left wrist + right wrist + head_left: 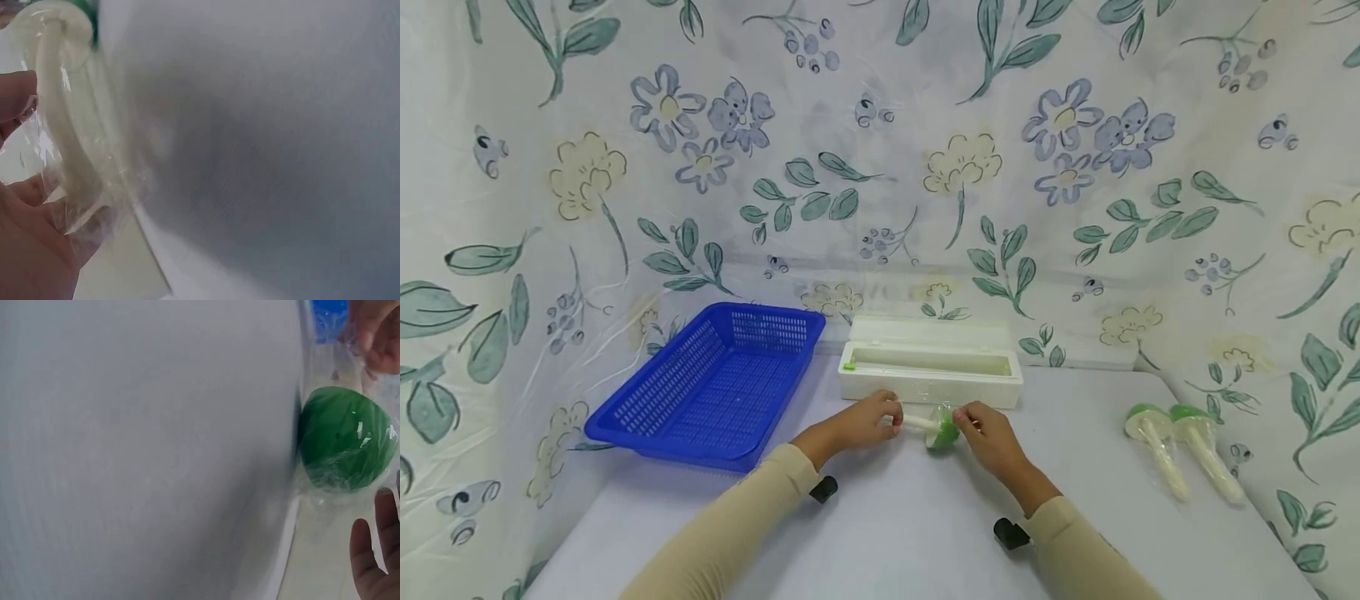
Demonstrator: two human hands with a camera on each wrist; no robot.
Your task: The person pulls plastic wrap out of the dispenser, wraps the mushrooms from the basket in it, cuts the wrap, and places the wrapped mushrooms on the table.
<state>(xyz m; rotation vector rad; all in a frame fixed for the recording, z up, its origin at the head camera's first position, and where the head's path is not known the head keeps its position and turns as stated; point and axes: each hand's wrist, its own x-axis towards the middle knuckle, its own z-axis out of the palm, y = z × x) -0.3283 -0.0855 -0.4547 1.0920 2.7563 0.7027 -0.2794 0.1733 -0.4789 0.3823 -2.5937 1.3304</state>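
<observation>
A mushroom-shaped piece (943,433) with a green cap and pale stem, wrapped in clear film, lies crosswise between my hands in front of a white box (928,390). My left hand (874,419) holds the wrapped stem end; the left wrist view shows its thumb and fingers around the pale stem (57,112). On the cap side, my right hand (996,442) pinches at the film's edge in the head view. In the right wrist view the glossy green cap (344,440) faces me, with several fingers of that hand stretched out below it.
A blue plastic basket (677,450) stands to the left. The white box's lid is raised, and a small green bit (849,367) shows in its long slot. Two similar wrapped mushroom-shaped pieces (1161,454) lie at the right on the white table (902,533). Floral cloth (880,167) hangs behind.
</observation>
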